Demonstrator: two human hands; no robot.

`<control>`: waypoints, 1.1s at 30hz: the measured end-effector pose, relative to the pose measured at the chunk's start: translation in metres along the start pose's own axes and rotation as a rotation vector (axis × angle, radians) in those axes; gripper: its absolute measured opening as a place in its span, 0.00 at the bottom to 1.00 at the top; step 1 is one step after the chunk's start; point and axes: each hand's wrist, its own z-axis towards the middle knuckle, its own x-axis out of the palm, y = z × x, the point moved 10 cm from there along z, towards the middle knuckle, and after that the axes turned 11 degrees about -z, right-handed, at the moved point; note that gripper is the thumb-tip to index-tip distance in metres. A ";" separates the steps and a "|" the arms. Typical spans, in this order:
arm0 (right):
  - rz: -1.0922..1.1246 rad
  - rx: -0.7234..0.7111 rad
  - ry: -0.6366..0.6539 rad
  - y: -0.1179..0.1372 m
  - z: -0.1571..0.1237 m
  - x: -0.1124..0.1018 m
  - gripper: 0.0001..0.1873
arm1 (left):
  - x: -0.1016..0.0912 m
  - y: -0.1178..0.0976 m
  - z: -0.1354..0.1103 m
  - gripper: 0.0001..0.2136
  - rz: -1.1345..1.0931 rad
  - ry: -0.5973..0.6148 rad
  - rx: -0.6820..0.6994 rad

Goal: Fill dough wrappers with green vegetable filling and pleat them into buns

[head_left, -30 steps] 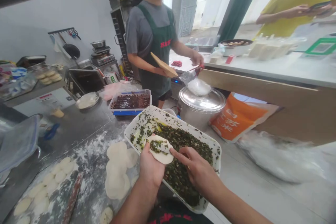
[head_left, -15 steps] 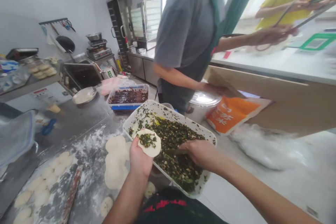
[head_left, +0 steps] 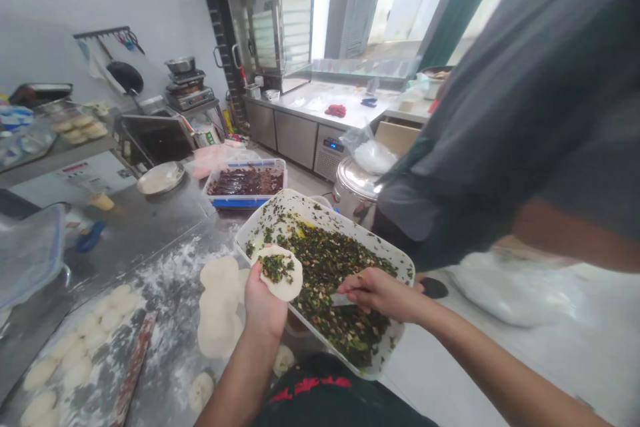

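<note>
My left hand [head_left: 266, 310] holds up a round dough wrapper [head_left: 293, 284], with a small heap of chopped green filling [head_left: 277, 268] on it. It sits over the left edge of a white tub [head_left: 400, 255] of the same dark green filling. Inside the tub, my right hand [head_left: 384, 291] grips a thin, flat spatula [head_left: 342, 300], its blade against the filling. The far end of that tool is hidden by my fingers and the greens.
Flat dough rounds [head_left: 219, 303], small dough pieces [head_left: 77, 372] and a rolling pin [head_left: 134, 367] lie on the floured steel table [head_left: 167, 330]. Behind stands a tub of dark paste [head_left: 245, 181]. A co-worker [head_left: 500, 113] stands close on the right, near a lidded steel pot [head_left: 356, 180].
The co-worker has moved right and nearer; the orange bag and the person in yellow are out of view. My right hand has lifted slightly, showing the spatula blade.
</note>
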 end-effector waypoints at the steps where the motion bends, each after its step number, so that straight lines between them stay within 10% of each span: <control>1: -0.001 0.008 -0.026 -0.001 -0.002 -0.006 0.14 | -0.001 0.001 0.001 0.14 -0.002 -0.016 0.004; 11: -0.171 0.066 -0.431 0.021 -0.028 -0.059 0.17 | 0.000 0.040 0.000 0.13 -0.025 -0.082 -0.074; 18: -0.344 -0.027 -0.661 0.048 -0.030 -0.022 0.24 | 0.012 0.050 -0.002 0.12 -0.061 -0.082 -0.130; 33: -0.514 -0.071 -0.622 0.063 -0.037 -0.018 0.32 | 0.010 0.040 0.005 0.11 -0.101 -0.092 -0.083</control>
